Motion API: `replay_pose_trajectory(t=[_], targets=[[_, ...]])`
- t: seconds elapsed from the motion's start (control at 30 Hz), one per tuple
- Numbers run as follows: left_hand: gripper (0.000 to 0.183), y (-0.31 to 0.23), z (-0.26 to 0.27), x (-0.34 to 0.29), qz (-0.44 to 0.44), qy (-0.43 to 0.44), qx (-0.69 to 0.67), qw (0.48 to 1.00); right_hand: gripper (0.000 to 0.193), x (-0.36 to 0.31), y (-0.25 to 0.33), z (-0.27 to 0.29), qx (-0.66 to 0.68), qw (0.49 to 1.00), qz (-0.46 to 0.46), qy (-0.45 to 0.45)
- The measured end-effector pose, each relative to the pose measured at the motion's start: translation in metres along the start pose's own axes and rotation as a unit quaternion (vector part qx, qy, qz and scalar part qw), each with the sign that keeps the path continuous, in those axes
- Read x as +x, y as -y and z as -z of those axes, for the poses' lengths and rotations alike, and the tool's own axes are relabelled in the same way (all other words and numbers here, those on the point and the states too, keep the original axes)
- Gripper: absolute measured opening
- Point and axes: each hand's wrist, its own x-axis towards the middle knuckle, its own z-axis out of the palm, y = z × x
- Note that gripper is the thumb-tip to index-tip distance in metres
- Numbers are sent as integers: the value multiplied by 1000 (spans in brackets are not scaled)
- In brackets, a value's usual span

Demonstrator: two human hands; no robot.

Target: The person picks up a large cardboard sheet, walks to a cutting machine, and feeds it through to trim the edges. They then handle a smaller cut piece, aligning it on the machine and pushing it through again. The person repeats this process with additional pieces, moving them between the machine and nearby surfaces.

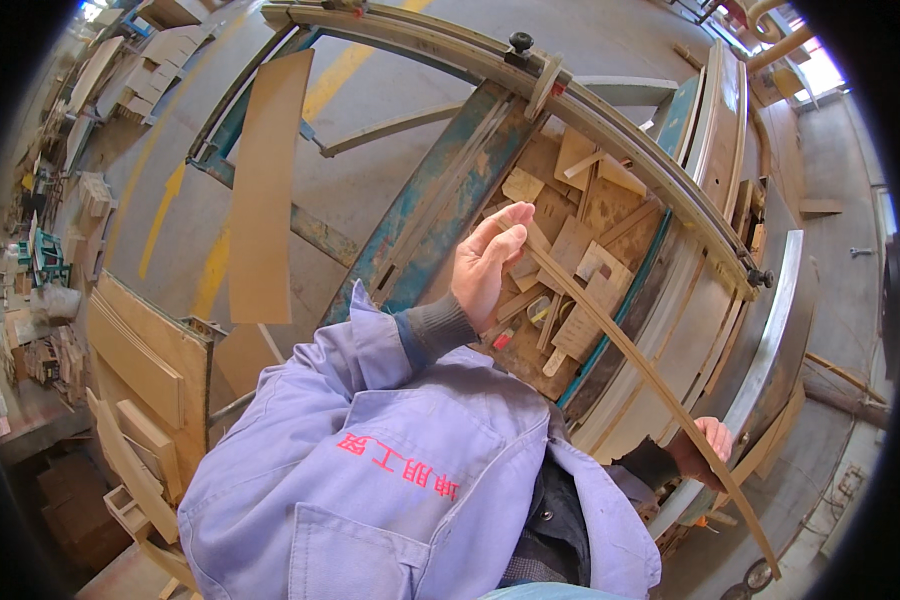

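A long, thin wooden strip (620, 341) runs slantwise from the middle of the view to the lower right. At its upper end, my left hand (486, 262) is closed, thumb and fingers pinching it. Farther down the strip my right hand (708, 452) is closed round it; the fingertips show on one side and the strip hides part of the palm. Beneath the strip, a machine bed holds wood offcuts (573, 243) and small loose pieces, with a red-and-white item (504, 338) among them.
A metal rail (610, 115) with black knobs arches across the far side of the machine. At left, a tall brown board (271, 190) leans on the blue frame (445, 190). Stacked panels (150, 350) stand near my left side. A bright metal edge (760, 345) curves along the right.
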Motion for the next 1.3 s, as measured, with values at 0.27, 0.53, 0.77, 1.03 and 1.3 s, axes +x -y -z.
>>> replay_pose_trajectory(t=[0.27,0.53,0.77,1.03,1.3], targets=[[78,31,28,17,97,-66,104,988,38,-6,-18,21,-25,999,-6,-31],[101,73,51,13,215,-5,26,976,51,0,-11,57,-40,996,-66,-42],[73,62,35,14,17,81,179,980,58,-7,-32,47,-240,911,94,-321],[44,65,50,55,-178,61,368,911,83,-9,-53,80,-354,855,73,-371],[42,64,54,115,-254,-44,340,904,71,-17,-97,90,-205,867,16,-454]])
